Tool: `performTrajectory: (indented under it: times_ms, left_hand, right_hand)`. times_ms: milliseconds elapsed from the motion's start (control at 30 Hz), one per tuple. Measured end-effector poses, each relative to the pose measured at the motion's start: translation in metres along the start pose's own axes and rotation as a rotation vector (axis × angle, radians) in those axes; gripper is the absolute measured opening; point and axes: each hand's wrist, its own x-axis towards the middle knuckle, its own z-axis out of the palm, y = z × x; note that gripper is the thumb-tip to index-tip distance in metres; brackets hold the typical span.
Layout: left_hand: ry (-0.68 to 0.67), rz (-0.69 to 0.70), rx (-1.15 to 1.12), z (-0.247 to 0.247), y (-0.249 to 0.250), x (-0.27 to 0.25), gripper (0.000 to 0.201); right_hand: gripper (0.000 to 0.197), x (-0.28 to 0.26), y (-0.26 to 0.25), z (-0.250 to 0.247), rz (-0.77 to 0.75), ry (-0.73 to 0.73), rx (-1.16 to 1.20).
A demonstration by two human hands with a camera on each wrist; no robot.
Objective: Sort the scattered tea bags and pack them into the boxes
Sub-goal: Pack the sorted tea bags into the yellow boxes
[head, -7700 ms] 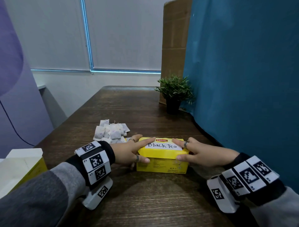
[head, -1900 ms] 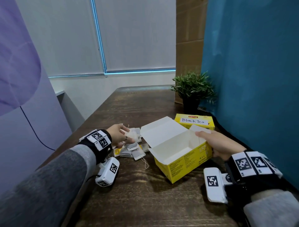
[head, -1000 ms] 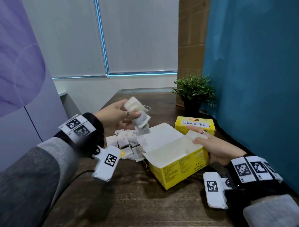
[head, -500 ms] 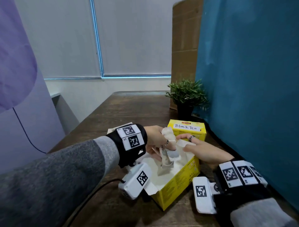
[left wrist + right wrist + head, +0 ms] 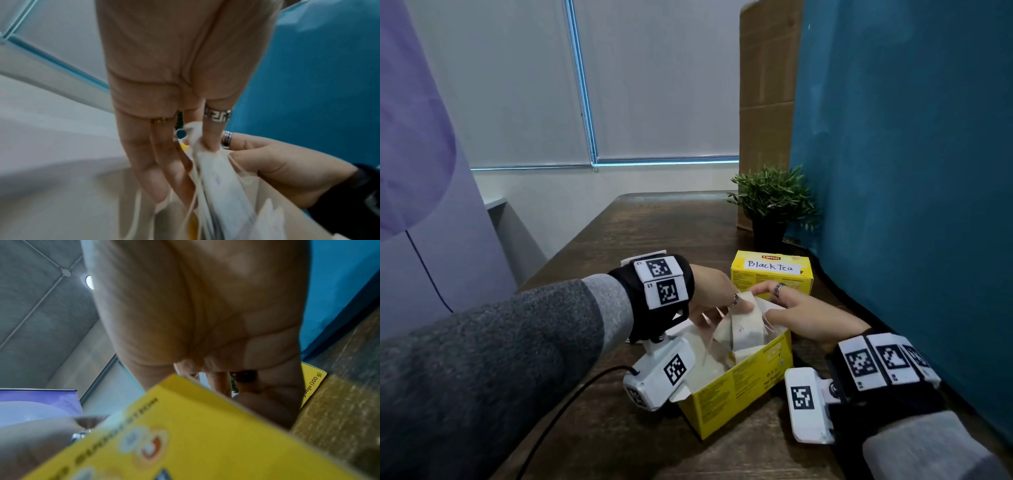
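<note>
An open yellow tea box (image 5: 743, 390) stands on the wooden table (image 5: 654, 222) in front of me. My left hand (image 5: 726, 308) reaches into it from the left and pinches a bunch of white tea bags (image 5: 744, 327) that stand upright inside. In the left wrist view the tea bags (image 5: 216, 178) hang below the left hand's fingers (image 5: 148, 170). My right hand (image 5: 767, 301) grips the box's far right end, thumb inside the rim. A shut yellow box marked "Black Tea" (image 5: 770, 270) sits just behind. The loose pile on the table is hidden by my left wrist.
A small potted plant (image 5: 770, 202) stands behind the boxes, in front of a tall cardboard sheet (image 5: 767, 102). A blue partition (image 5: 911, 205) runs along the table's right edge. A black cable (image 5: 571, 401) trails from my left wrist camera.
My left hand lifted a bunch of tea bags from the pile, carried it right and lowered it into the open box. My right hand has kept hold of the box's end.
</note>
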Motion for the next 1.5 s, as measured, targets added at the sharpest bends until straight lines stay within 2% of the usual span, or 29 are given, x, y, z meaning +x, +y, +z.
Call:
performTrajectory:
  times_ms: [100,200,367,433,567,633,767,1000,1067,1133,1167,1233,1333,1433,1500]
  left_hand:
    - [0.042,0.031,0.104,-0.005,0.003,-0.001,0.026]
    - [0.11,0.028,0.29,-0.01,0.004,-0.002,0.007]
    - [0.177,-0.019,0.419,-0.013,0.007,-0.005,0.01]
    - [0.156,-0.044,0.477,-0.014,0.009,-0.01,0.011]
    - [0.018,-0.128,0.64,-0.021,0.007,-0.02,0.015]
    - [0.008,-0.148,0.699,-0.023,0.004,-0.025,0.016]
    - [-0.018,-0.15,0.662,-0.031,0.0,-0.036,0.012]
    - [-0.136,-0.04,0.385,-0.036,-0.01,-0.042,0.029]
    - [-0.144,-0.04,0.487,-0.032,-0.009,-0.041,0.023]
    - [-0.084,-0.066,0.687,-0.026,-0.006,-0.04,0.006]
    - [-0.048,-0.052,0.771,-0.023,-0.005,-0.039,0.007]
    - [0.013,0.014,0.863,-0.019,-0.002,-0.035,0.026]
    - [0.07,0.15,0.929,-0.011,0.0,-0.028,0.036]
    - [0.047,0.245,1.071,0.004,0.001,-0.016,0.045]
    - [0.014,0.261,1.216,0.017,0.001,-0.009,0.051]
  right_hand:
    - [0.03,0.002,0.002,0.0,0.003,-0.003,0.014]
    - [0.031,0.002,0.001,0.001,-0.003,-0.008,0.015]
    - [0.027,0.001,0.0,0.001,-0.009,-0.016,0.003]
    - [0.027,0.003,0.003,-0.001,-0.006,-0.017,0.001]
    - [0.028,0.003,0.004,-0.001,-0.016,-0.026,-0.012]
    - [0.028,0.003,0.004,-0.001,-0.021,-0.034,-0.028]
    - [0.029,0.003,0.004,-0.001,-0.017,-0.032,-0.016]
    - [0.028,0.002,0.003,-0.001,-0.011,-0.037,-0.01]
    - [0.029,0.002,0.002,-0.001,-0.014,-0.035,-0.024]
    - [0.029,0.001,0.002,0.0,-0.017,-0.031,-0.026]
    - [0.028,0.001,0.002,0.0,-0.019,-0.027,-0.025]
    - [0.028,0.001,0.001,0.0,-0.017,-0.025,-0.029]
    - [0.028,0.0,0.001,0.0,-0.014,-0.036,-0.048]
    - [0.029,-0.001,0.0,0.0,-0.019,-0.041,-0.043]
    - [0.03,-0.001,0.0,0.0,-0.026,-0.043,-0.048]
